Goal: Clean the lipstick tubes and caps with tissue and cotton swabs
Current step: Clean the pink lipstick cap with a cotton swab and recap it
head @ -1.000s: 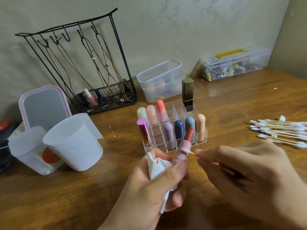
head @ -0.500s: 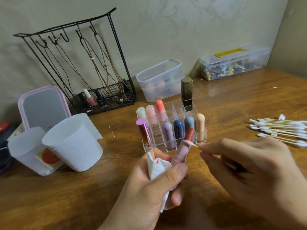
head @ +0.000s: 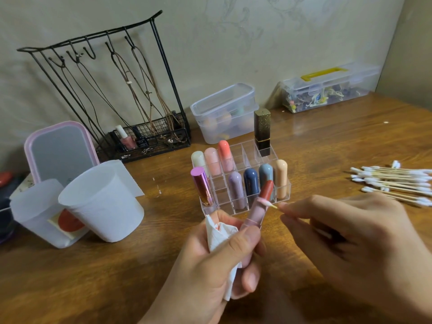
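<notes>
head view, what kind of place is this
Probably a home dressing or vanity table: a wooden table against a wall holds a clear organizer of lipsticks, a pink-framed mirror and a wire stand hung with necklaces.

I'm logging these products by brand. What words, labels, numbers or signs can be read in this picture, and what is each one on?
No text here can be read.
Dark nail polish bottle in the wire rack: pale label marks, too small and blurred to read.
Red-and-cream sticker seen through the translucent cup: no legible lettering.
Black and gold lipstick, and the open lipstick in the left hand: no visible print.
</notes>
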`<state>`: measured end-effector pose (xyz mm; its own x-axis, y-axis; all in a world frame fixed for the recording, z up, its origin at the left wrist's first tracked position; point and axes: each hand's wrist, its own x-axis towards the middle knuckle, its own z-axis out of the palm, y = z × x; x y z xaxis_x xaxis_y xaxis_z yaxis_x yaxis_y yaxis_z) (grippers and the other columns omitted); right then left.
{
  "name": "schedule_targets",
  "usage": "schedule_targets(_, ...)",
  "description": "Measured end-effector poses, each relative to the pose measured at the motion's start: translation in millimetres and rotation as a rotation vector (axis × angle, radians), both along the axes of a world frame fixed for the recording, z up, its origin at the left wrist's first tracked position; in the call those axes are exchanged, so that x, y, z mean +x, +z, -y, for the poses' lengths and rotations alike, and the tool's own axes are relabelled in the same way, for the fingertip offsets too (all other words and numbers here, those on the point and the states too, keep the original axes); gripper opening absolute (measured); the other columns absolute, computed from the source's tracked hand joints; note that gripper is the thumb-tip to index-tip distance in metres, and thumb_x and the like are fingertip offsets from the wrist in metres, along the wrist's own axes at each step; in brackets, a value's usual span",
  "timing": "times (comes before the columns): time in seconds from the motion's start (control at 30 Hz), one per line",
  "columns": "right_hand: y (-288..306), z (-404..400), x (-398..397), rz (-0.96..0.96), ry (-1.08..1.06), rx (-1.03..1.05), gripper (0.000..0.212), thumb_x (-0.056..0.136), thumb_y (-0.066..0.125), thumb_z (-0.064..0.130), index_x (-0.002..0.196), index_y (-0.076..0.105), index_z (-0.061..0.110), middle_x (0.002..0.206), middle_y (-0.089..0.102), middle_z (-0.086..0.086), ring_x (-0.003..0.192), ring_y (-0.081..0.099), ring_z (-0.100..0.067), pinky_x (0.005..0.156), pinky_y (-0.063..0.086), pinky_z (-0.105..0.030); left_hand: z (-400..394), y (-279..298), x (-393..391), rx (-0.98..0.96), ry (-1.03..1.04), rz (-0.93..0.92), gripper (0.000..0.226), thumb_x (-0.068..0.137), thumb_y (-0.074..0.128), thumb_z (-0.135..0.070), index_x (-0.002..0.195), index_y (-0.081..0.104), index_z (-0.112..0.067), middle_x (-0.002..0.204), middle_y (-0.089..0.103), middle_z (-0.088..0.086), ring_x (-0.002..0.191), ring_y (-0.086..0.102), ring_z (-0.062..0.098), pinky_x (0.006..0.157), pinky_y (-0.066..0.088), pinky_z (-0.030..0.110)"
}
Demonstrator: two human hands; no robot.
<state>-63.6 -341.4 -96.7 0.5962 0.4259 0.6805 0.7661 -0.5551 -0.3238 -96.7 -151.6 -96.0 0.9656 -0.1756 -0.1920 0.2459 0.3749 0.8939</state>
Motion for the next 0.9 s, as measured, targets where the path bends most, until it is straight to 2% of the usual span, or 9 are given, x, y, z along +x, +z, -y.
schedule_targets(0.1, -0.2, -0.9, 0.3, -0.002, -0.004, -0.002, 0.005, 0.08, 0.071, 0.018, 0.083, 0.075, 0.015, 0.052, 0.031, 0.012, 0.04, 0.028, -0.011, 0.034, 0.033, -0.027, 0.9, -0.2, -0.7, -0.013, 0.009, -0.003, 0.063, 0.061, 0.078, -0.021, 0.105, 0.044, 0.011, 0.058, 0.049, 0.013, 0.036, 0.045, 0.016, 0.036, 0.031, 0.016)
schedule_targets(0.17, 0.0, -1.1, 0.8, -0.002, -0.012, -0.003, 0.005, 0.08, 0.071, 0.018, 0.083, 0.074, 0.016, 0.055, 0.027, 0.013, 0.04, 0.027, -0.01, 0.034, 0.032, -0.027, 1.3, -0.2, -0.2, -0.014, 0.001, -0.011, 0.06, 0.069, 0.074, -0.017, 0.111, 0.042, 0.011, 0.06, 0.055, 0.012, 0.036, 0.045, 0.015, 0.036, 0.031, 0.016)
schedule_targets(0.23, 0.2, -1.1, 0.9, 0.008, -0.007, -0.001, 0.004, 0.08, 0.071, 0.017, 0.081, 0.074, 0.015, 0.054, 0.028, 0.013, 0.042, 0.025, -0.009, 0.035, 0.032, -0.027, 0.7, -0.6, 0.4, -0.015, -0.004, -0.016, 0.052, 0.07, 0.072, -0.017, 0.106, 0.046, 0.01, 0.061, 0.054, 0.012, 0.036, 0.045, 0.015, 0.037, 0.031, 0.015)
schedule_targets(0.37, 0.6, -0.1, 0.0, 0.011, 0.036, -0.009, 0.003, 0.078, 0.073, 0.015, 0.08, 0.075, 0.014, 0.049, 0.041, 0.008, 0.039, 0.031, -0.013, 0.034, 0.033, -0.026, -0.1, -0.5, 0.9, -0.012, -0.001, 0.003, 0.03, 0.067, 0.077, -0.021, 0.081, 0.055, -0.005, 0.063, 0.049, 0.017, 0.036, 0.045, 0.017, 0.037, 0.031, 0.016)
schedule_targets(0.47, 1.0, 0.3, 0.5, -0.01, 0.013, 0.008, 0.004, 0.078, 0.072, 0.015, 0.081, 0.074, 0.014, 0.05, 0.035, 0.012, 0.04, 0.028, -0.011, 0.034, 0.033, -0.026, -1.1, -1.4, 1.7, -0.027, 0.0, -0.007, 0.033, 0.067, 0.077, -0.02, 0.088, 0.056, -0.004, 0.063, 0.052, 0.016, 0.037, 0.047, 0.016, 0.037, 0.03, 0.016)
schedule_targets(0.6, 1.1, 0.2, 0.6, -0.01, 0.049, -0.008, 0.005, 0.077, 0.073, 0.015, 0.082, 0.075, 0.014, 0.052, 0.035, 0.013, 0.04, 0.03, -0.01, 0.035, 0.033, -0.026, -1.4, -0.5, 1.8, -0.021, -0.008, 0.011, 0.029, 0.062, 0.077, -0.022, 0.08, 0.059, -0.008, 0.064, 0.054, 0.016, 0.037, 0.047, 0.016, 0.037, 0.031, 0.016)
schedule_targets(0.67, 1.3, -0.1, 1.0, -0.017, 0.032, -0.004, 0.005, 0.078, 0.072, 0.016, 0.082, 0.074, 0.015, 0.054, 0.032, 0.014, 0.04, 0.031, -0.011, 0.036, 0.032, -0.027, -1.4, -1.0, 1.7, -0.019, -0.01, 0.019, 0.029, 0.067, 0.076, -0.021, 0.085, 0.059, -0.007, 0.062, 0.052, 0.015, 0.037, 0.047, 0.016, 0.037, 0.032, 0.016)
schedule_targets(0.77, 0.2, -0.2, 0.8, -0.012, 0.073, -0.018, 0.005, 0.078, 0.073, 0.014, 0.083, 0.074, 0.014, 0.059, 0.029, 0.015, 0.047, 0.024, -0.009, 0.037, 0.031, -0.025, -1.7, -2.0, 1.8, -0.011, -0.015, 0.033, 0.028, 0.064, 0.077, -0.023, 0.08, 0.061, -0.007, 0.063, 0.05, 0.017, 0.036, 0.047, 0.016, 0.036, 0.032, 0.016)
schedule_targets(0.9, 0.3, -0.6, 2.1, -0.019, 0.052, -0.027, 0.006, 0.077, 0.073, 0.014, 0.083, 0.073, 0.016, 0.058, 0.03, 0.015, 0.046, 0.024, -0.007, 0.037, 0.032, -0.025, -1.9, -3.8, 2.5, -0.018, -0.038, 0.042, 0.038, 0.063, 0.075, -0.024, 0.089, 0.061, 0.001, 0.066, 0.054, 0.018, 0.037, 0.048, 0.016, 0.036, 0.033, 0.016)
